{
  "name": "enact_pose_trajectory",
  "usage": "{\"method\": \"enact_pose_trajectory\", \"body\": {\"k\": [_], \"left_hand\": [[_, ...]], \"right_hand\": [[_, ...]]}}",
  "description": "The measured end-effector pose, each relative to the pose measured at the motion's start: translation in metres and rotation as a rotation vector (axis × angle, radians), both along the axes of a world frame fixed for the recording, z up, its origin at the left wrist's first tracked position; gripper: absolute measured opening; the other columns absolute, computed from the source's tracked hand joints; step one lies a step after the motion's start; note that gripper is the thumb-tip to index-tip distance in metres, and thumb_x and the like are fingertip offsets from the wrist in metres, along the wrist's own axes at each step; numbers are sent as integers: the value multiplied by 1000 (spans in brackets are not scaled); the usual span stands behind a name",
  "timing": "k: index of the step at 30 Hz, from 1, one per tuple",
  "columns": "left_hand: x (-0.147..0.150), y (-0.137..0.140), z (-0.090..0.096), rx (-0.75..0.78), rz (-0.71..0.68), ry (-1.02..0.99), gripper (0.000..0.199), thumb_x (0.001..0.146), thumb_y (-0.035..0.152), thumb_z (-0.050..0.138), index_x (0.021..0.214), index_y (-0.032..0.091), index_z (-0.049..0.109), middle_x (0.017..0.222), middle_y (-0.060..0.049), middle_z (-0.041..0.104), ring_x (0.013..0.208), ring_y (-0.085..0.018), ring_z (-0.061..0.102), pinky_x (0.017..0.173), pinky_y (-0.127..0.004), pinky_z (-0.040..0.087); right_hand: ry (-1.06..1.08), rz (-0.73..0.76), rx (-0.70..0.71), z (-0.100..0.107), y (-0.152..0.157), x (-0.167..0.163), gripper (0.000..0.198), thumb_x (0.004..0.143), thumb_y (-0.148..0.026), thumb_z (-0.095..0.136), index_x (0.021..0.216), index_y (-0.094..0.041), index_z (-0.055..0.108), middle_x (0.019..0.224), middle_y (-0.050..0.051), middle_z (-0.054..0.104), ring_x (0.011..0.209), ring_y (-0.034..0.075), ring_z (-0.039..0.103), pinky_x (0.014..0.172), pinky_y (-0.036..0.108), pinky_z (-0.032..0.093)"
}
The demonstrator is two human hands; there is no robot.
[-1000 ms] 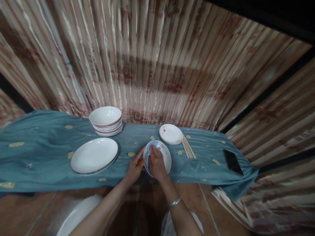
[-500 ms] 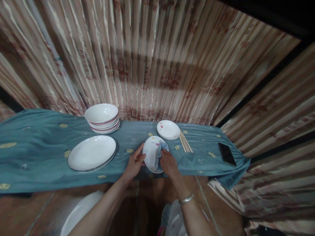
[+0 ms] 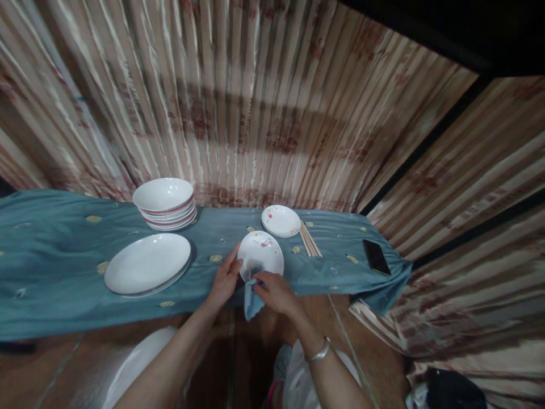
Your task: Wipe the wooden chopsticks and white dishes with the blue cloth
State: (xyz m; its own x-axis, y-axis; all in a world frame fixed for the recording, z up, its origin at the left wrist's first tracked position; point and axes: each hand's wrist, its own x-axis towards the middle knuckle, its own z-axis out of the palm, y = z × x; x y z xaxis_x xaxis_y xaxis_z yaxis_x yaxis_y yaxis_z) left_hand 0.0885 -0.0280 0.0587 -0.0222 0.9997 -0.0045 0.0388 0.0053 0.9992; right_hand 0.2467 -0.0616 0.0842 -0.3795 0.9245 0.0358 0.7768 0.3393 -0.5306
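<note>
A small white plate point(image 3: 267, 253) with a flower print is held over the front part of the table. My left hand point(image 3: 227, 275) grips its left rim, thumb on top and fingers out of sight beneath. My right hand point(image 3: 272, 291) is closed on a blue cloth point(image 3: 252, 301) at the plate's near edge. Part of the cloth lies against the plate and the rest hangs down past the rim. Behind this plate rest more small flowered plates point(image 3: 281, 220), stacked, with several wooden chopsticks point(image 3: 311, 240) just to their right.
Stacked white bowls point(image 3: 164, 196) with red bands stand at the back left, and large oval plates point(image 3: 149, 264) lie in front of them. A black phone point(image 3: 376, 257) is at the right end of the blue tablecloth point(image 3: 336, 267). Striped curtains point(image 3: 238, 102) hang behind the table.
The cloth in my right hand has moved from the plate's right side to its near edge, and now hangs over it. My left hand keeps its grip. The view has shifted slightly right.
</note>
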Motion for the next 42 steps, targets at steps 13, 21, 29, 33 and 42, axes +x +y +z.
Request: {"method": "enact_pose_trajectory", "body": {"k": [13,21,29,33,42], "left_hand": [[-3,-4,8,116,-2,122,48,82,34,44,126,19,57,136,-5,53,127,-23,46,110,-38,29],[-14,-10,9,98,-48,122,57,83,46,45,134,21,48,139,-6,50,122,-28,50,97,-42,46],[-27,-19,4,140,-28,120,59,84,46,46,137,19,46,137,-8,52,124,-26,49,104,-42,39],[-38,-19,2,142,0,116,60,84,47,47,138,21,44,138,-8,51,126,-27,47,102,-41,40],[-46,-18,3,-34,32,-39,68,81,49,51,141,21,38,144,-8,44,117,-31,54,71,-35,58]], "right_hand": [[613,-120,142,-9,26,-39,39,77,-11,45,109,-21,64,114,4,66,106,17,60,95,31,47],[548,-133,267,-6,31,-49,48,78,-13,44,125,-20,53,127,7,58,119,18,52,105,35,39],[254,-200,408,-29,57,-42,49,82,-14,42,130,-12,48,138,14,45,131,23,38,110,43,31],[34,-220,392,-32,60,-34,45,81,-8,43,125,-11,51,135,15,48,125,23,43,107,41,34],[-230,-144,253,-45,29,-30,32,79,-5,45,105,-11,62,117,18,60,116,25,50,101,39,39]]}}
